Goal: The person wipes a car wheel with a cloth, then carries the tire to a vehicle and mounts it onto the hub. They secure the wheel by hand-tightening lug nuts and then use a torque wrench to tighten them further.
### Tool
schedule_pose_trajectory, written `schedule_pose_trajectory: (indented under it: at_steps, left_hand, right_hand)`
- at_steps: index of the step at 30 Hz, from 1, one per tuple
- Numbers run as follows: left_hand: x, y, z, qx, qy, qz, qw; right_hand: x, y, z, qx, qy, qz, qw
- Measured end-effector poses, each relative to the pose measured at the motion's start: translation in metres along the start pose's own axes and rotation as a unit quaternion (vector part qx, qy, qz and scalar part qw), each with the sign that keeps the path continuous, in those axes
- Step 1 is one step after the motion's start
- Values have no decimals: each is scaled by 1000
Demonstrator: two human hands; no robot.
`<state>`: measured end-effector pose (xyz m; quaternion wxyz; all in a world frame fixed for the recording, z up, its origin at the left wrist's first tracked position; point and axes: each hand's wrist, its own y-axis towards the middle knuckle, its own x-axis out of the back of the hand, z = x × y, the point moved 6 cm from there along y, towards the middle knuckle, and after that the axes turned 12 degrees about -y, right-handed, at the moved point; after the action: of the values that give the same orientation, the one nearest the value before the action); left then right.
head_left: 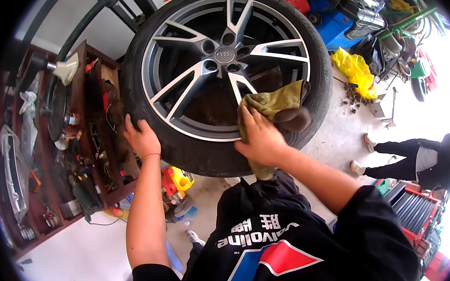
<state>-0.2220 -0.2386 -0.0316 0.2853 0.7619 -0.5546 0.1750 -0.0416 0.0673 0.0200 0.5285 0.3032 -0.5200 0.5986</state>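
Note:
In front of me stands a car wheel, its black tyre (200,155) fitted on a grey and silver alloy rim (181,93) with split spokes. My left hand (143,140) rests on the tyre's left side with thumb and fingers spread, holding nothing. Under my right hand (263,139) is an olive-green cloth (276,100), pressed against the lower right of the rim and tyre. The fingers lie over the cloth and grip it, and part of it hangs below the tyre. A blurred dark brown patch shows at its right end.
Dark red shelves (86,151) full of tools line the left. A yellow and red container (178,180) is below the tyre. To the right lie a yellow bag (356,72) and a red tool cabinet (418,215). Another person (422,162) is at the far right.

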Motion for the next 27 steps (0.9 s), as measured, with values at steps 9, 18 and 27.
schedule_pose_trajectory:
  at_steps: [9, 18, 27]
  left_hand:
    - [-1, 1, 3, -12, 20, 9, 1000]
    - [3, -3, -4, 7, 13, -15, 1000]
    - [7, -8, -6, 37, 14, -22, 999]
  right_hand:
    - [13, -23, 2, 83, -119, -132, 981]
    - [3, 8, 26, 329, -216, -109, 913]
    - [10, 84, 32, 308, -287, 63, 905]
